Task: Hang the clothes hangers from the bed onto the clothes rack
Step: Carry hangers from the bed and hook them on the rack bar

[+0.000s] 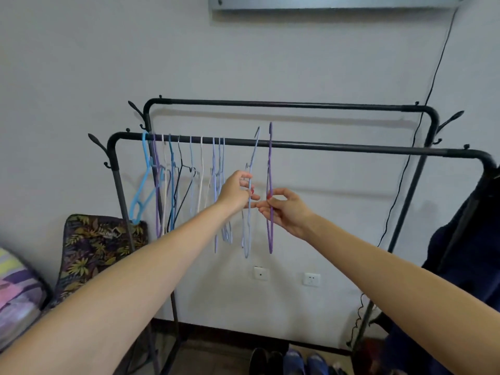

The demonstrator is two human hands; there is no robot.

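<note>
A black metal clothes rack with two rails stands against the wall. Several hangers in blue, purple, white and black hang on the left part of the front rail. My left hand pinches a pale blue hanger whose hook rises slanted just above the front rail. My right hand pinches a purple hanger, held upright with its hook tip above the rail. Both hangers are seen edge-on, side by side.
A floral cushion leans behind the rack's left post, and striped bedding shows at the far left. Dark clothing hangs at the right end of the rack. Shoes sit on the floor below. A black cable runs down the wall.
</note>
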